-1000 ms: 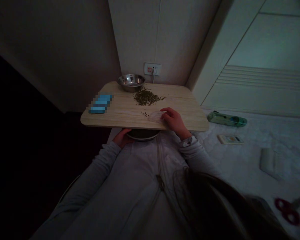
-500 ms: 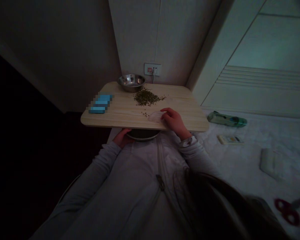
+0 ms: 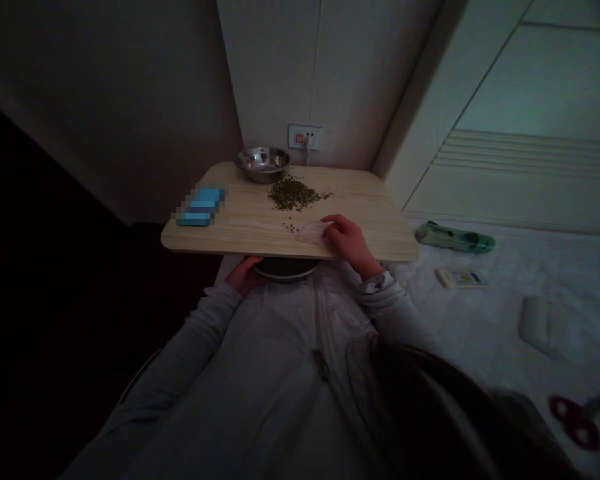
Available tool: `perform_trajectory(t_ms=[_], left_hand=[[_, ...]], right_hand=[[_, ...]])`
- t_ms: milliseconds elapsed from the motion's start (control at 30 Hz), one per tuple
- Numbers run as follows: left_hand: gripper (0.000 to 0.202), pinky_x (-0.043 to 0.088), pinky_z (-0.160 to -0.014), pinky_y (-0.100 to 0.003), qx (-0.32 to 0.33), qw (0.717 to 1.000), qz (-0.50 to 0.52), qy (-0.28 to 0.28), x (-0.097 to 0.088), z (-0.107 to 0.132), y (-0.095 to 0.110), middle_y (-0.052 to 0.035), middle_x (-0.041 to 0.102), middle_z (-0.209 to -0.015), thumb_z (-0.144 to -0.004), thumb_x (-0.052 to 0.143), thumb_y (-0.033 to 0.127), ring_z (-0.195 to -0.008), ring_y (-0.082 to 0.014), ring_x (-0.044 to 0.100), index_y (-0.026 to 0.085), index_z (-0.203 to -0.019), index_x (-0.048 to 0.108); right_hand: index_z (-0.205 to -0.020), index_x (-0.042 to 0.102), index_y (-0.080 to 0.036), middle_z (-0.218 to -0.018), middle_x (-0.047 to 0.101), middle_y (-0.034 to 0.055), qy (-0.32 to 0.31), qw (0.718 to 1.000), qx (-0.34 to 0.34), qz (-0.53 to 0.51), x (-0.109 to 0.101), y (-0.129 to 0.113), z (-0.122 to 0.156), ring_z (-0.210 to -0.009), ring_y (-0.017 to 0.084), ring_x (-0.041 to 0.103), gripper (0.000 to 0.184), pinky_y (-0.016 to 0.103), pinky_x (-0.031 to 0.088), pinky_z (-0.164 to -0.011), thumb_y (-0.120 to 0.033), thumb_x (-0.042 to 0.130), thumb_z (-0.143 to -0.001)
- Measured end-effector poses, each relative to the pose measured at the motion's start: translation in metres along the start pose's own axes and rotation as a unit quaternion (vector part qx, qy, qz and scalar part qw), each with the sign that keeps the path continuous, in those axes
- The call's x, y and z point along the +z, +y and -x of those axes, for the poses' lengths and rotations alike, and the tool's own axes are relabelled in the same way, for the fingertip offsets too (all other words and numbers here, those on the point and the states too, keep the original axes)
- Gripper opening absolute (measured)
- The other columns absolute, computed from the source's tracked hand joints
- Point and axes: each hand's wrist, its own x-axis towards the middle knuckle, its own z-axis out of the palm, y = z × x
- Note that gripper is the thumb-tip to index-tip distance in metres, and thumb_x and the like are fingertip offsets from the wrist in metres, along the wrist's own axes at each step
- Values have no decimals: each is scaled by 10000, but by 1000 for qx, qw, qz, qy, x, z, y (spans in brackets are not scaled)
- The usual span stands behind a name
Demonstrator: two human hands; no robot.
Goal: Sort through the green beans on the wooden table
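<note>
My right hand (image 3: 349, 241) rests near the front edge of the wooden tabletop (image 3: 245, 230), its fingers closed on a clear, thin, rounded piece of plastic (image 3: 311, 233). A few small greenish grains (image 3: 291, 227) lie just beyond that piece. Farther back is a larger spread pile of the same grains (image 3: 293, 193). Below the table's front edge, my left hand (image 3: 243, 275) grips the side of a dark round bowl (image 3: 287, 275) with a pale rim. The tabletop hides much of this bowl and part of my left fingers.
A shiny metal bowl (image 3: 263, 165) stands at the table's back left, and a blurred-out blue item (image 3: 203, 207) lies at the left. On the white bedding to the right are a green pouch (image 3: 455, 238), a remote control (image 3: 461, 278), a pale box (image 3: 543, 325) and red-handled scissors (image 3: 577, 421).
</note>
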Motion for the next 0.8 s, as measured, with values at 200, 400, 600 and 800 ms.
perform_trajectory(t_ms=[200, 400, 600, 800], left_hand=[[105, 474, -402, -238, 4, 1000, -4, -6, 2, 3, 1, -11, 615, -658, -677, 517, 155, -530, -137, 575, 161, -765, 574], [135, 484, -429, -253, 14, 1000, -12, -5, 1, 1, 0, -23, 630, -680, -667, 526, 159, -576, -158, 592, 162, -791, 580], [150, 483, -432, -255, 9, 1000, -12, -13, 0, 1, 0, -36, 646, -735, -669, 526, 171, -606, -167, 604, 162, -808, 581], [148, 483, -422, -249, 11, 1000, -4, -20, 0, 2, 0, -23, 638, -710, -662, 528, 157, -583, -155, 594, 161, -803, 574]], right_hand=[[-939, 573, -165, -625, 586, -15, -3, 1000, 8, -1, 0, -2, 1, -549, 111, 456, 316, 246, 359, -562, -236, 410, -679], [-946, 575, -165, -633, 586, -7, -6, 1000, 10, 5, -1, -2, 1, -566, 120, 470, 323, 255, 368, -579, -234, 411, -677], [-941, 577, -164, -631, 593, -10, -4, 1000, 4, 1, -1, -1, 1, -564, 118, 475, 314, 252, 366, -575, -223, 409, -682], [-941, 578, -163, -627, 592, -12, 1, 1000, 0, -3, 0, 1, 0, -559, 115, 475, 310, 254, 370, -581, -225, 418, -683]])
